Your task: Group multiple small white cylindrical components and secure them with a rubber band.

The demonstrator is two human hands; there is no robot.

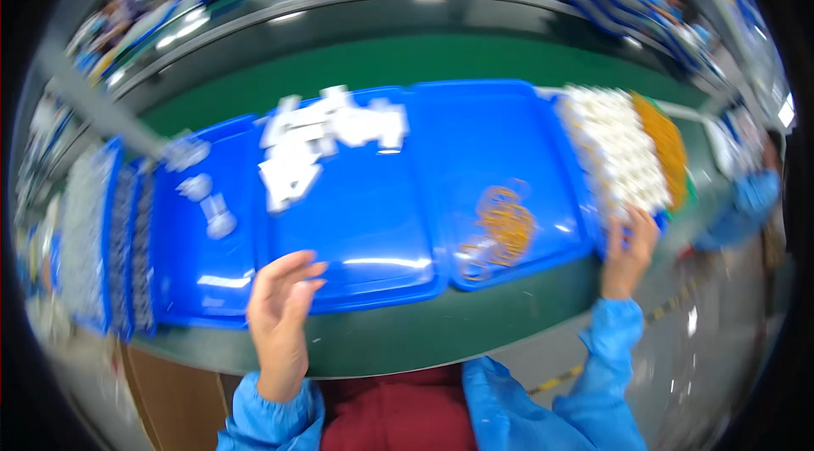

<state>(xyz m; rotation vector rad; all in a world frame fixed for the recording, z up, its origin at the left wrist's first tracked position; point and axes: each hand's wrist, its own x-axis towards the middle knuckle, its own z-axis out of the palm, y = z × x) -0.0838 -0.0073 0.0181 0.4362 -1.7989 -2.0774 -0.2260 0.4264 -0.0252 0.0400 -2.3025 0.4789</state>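
Note:
My left hand (284, 320) hovers at the near edge of the middle blue tray (365, 205), its fingers apart and nothing in them. White blocky plastic parts (292, 146) lie in that tray's far half. On the right, my right hand (629, 258) reaches to the near end of a heap of small white parts (615, 146); its fingers look spread, and blur hides whether they touch the parts. Between the hands, another blue tray (475, 137) contains a loose pile of thin orange-yellow rings (509, 226). A further blue tray (182, 269) on the left has several clear plastic pieces (219, 218).
All the trays stand on a green table (381, 332) with a curved near edge. Orange parts (663, 150) are heaped beyond the white heap. Bins of pale and grey parts (89, 239) line the far left. A metal post (102, 112) rises there. A person in blue (750, 197) is at right.

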